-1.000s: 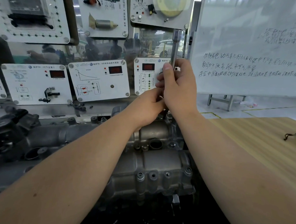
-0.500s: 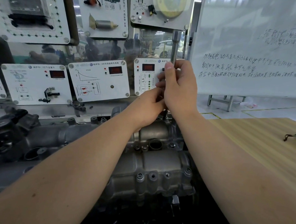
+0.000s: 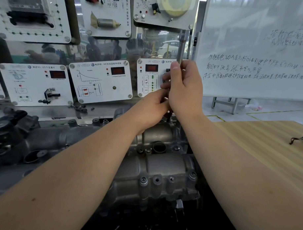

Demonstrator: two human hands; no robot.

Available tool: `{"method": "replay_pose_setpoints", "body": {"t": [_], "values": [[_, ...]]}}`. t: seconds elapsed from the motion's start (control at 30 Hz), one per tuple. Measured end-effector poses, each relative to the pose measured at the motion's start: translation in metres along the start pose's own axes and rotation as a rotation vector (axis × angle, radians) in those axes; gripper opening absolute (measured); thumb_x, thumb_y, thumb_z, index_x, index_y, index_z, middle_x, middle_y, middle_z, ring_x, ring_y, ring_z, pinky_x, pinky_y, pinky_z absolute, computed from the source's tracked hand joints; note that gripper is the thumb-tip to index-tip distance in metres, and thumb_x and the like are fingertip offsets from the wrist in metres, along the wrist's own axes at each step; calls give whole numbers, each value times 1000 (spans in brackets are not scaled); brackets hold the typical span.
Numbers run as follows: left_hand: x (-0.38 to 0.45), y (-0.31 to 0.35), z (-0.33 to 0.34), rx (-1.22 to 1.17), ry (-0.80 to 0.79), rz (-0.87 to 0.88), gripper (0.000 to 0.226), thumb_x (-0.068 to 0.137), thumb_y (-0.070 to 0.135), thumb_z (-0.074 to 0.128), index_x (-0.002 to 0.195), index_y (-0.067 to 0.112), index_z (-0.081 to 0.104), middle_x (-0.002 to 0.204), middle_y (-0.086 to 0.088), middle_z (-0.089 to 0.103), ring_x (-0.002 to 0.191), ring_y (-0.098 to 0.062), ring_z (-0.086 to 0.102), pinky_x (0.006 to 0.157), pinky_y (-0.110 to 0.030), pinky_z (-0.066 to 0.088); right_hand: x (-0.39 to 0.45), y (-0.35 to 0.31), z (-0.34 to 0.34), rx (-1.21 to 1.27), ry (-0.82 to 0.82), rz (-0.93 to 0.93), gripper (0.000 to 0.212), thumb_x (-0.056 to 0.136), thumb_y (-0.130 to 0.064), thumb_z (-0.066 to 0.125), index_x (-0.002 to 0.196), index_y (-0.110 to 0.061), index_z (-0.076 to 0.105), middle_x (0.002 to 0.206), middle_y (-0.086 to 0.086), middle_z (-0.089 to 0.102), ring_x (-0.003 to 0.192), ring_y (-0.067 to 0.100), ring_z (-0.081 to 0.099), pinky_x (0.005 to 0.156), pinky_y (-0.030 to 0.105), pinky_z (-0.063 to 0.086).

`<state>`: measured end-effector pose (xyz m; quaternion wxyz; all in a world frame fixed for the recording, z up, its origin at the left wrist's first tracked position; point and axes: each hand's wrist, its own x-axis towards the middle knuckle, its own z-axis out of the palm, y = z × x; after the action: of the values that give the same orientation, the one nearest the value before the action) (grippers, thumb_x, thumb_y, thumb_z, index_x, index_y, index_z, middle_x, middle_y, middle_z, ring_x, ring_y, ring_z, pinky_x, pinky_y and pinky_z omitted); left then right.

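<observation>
Standing upright over the far end of the engine casting [image 3: 155, 166], the long metal rod [image 3: 181, 47] is held in the right hand [image 3: 184, 88], whose grip is wrapped closely round the shaft with the thumb laid along it. The left hand [image 3: 151, 108] is set just below, against the right wrist, at the rod's lower end. Its fingertips are hidden, so whether its grip closes on the rod cannot be told. The rod's tip is concealed behind both hands, where the casting is met.

Several slips can be judged possible. If the rod is leaned off vertical while being turned, its tip could ride off the fastener and the head could be rounded. If force is applied suddenly and the tip lets go, knuckles could be driven into the display panel [image 3: 148, 77] just behind them. A loosened small part could be dropped into the open round port [image 3: 158, 147] near the hands.

Counted:
- one rod, two hands and one casting
- four bolt bosses [image 3: 156, 180] in a row along the casting's near flange
- three lower panels with red displays
- three upper panels [image 3: 106, 15]
- one whiteboard [image 3: 253, 41]
- one wooden surface [image 3: 266, 144] at the right
</observation>
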<state>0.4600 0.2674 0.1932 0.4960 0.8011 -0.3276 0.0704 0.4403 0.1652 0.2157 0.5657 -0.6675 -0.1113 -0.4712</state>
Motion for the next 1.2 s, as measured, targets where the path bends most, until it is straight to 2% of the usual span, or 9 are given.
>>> {"method": "replay_pose_setpoints", "body": {"t": [0.17,0.4,0.57,0.63,0.7,0.87,0.97,1.07,1.2], "values": [[-1,-1,-1,-15,-3,-5,23,106,25,49,111,16,69,103,-13,75,102,-37,70,97,-57,53,0,0,0,-14,-3,0,28,108,-29,40,86,-29,57,76,-6,68,57,4,61,57,14,46],[0,-1,0,25,10,9,18,105,19,50,111,13,66,100,-9,75,96,-27,72,93,-54,56,0,0,1,46,5,7,11,105,-32,50,95,-34,50,71,-7,69,61,4,67,61,19,50],[-3,1,0,12,19,-2,24,109,36,44,106,33,67,104,0,76,102,-23,71,75,-35,48,0,-1,0,-30,13,-22,24,108,-29,42,88,-30,55,77,-8,67,56,2,61,58,14,46],[-3,2,0,13,10,-2,23,109,33,44,103,34,66,105,-2,75,105,-24,70,80,-39,51,0,-1,0,-35,6,-16,30,109,-28,40,84,-27,57,75,-8,66,55,1,59,58,13,46],[-3,3,-1,14,10,2,24,109,29,45,107,25,68,104,-6,75,103,-28,70,90,-49,55,-1,-1,0,-5,5,-4,30,108,-30,40,84,-27,58,73,-7,66,57,2,60,60,17,48],[-2,4,0,45,20,8,21,107,20,47,113,11,65,103,-11,74,99,-30,70,94,-55,54,0,0,0,34,-12,-15,8,104,-34,51,97,-34,51,67,-11,69,65,6,68,67,24,53],[-4,4,2,3,24,-1,25,109,25,44,116,15,66,108,-8,74,105,-29,69,86,-45,55,0,0,0,20,6,-20,16,106,-33,46,91,-32,53,69,-8,69,61,6,66,61,18,50],[-6,6,1,-20,16,-23,25,111,32,41,107,30,66,108,-1,74,108,-22,69,71,-29,44,0,-1,1,4,10,-16,26,106,-34,40,86,-32,57,72,-6,68,57,6,62,59,18,48],[-4,5,0,-7,14,-3,23,109,27,44,110,20,67,104,-5,74,102,-26,70,74,-32,48,0,0,1,35,-6,-14,19,104,-37,43,92,-33,57,69,-7,68,64,6,66,62,20,51]]}}
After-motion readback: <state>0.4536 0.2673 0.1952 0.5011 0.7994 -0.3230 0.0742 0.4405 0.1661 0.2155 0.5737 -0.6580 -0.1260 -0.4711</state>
